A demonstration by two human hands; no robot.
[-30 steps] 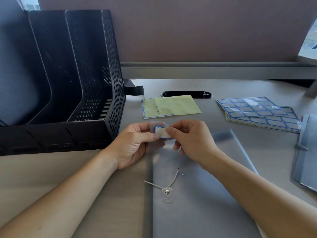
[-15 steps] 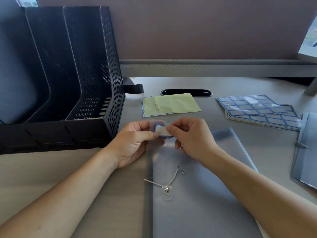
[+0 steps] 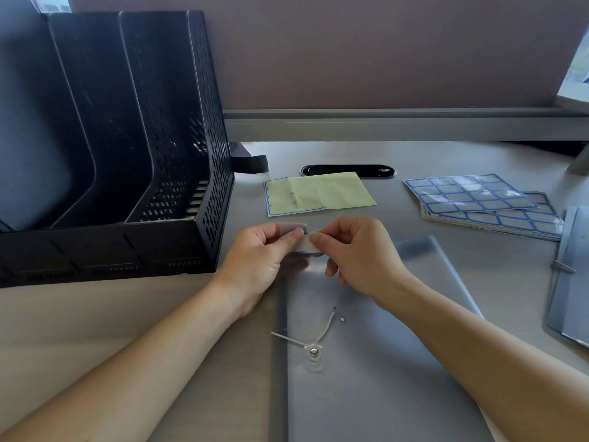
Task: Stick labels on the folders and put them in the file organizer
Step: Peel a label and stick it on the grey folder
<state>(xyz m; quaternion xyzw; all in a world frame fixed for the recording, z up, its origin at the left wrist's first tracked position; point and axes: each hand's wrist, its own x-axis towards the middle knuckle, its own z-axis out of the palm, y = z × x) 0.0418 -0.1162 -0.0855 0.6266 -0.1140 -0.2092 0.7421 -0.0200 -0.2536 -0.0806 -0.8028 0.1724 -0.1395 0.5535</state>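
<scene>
At desk centre, label (image 3: 305, 247): small white rectangular sticker with a thin blue border and rounded corners, held off the desk at 12 o'clock of the folder, just above its far edge. Any print is too small to tell.
Left hand (image 3: 261, 253): thumb and forefinger pressed together on the label's left end, other fingers curled under. A pale translucent strip (image 3: 291, 226) shows above the thumb.
Right hand (image 3: 360, 253): thumb and forefinger pinch the label's right end, fingertips nearly meeting the left thumb.
Folder (image 3: 398, 393): flat, translucent grey plastic with a matte sheen, lying on the desk under both wrists.
Closure (image 3: 314, 351): round metal stud on a clear disc, with a thin white string trailing loose.
File organizer (image 3: 204, 244): at 10 o'clock of the hands. Black, rigid, with perforated side and floor and smooth curved dividers forming three upright slots.
Label sheets (image 3: 471, 194): at 2 o'clock, a small stack of glossy sheets in a grid of blue-bordered rectangles, faces blank as far as can be read.
Backing sheet (image 3: 322, 193): at 12 o'clock, creased yellow-green paper with blue outline remnants along its left edge.
Second folder (image 3: 573, 282): at 3 o'clock, the same grey plastic, partly out of view.
Desk (image 3: 95, 330): smooth, pale wood-grain laminate.
</scene>
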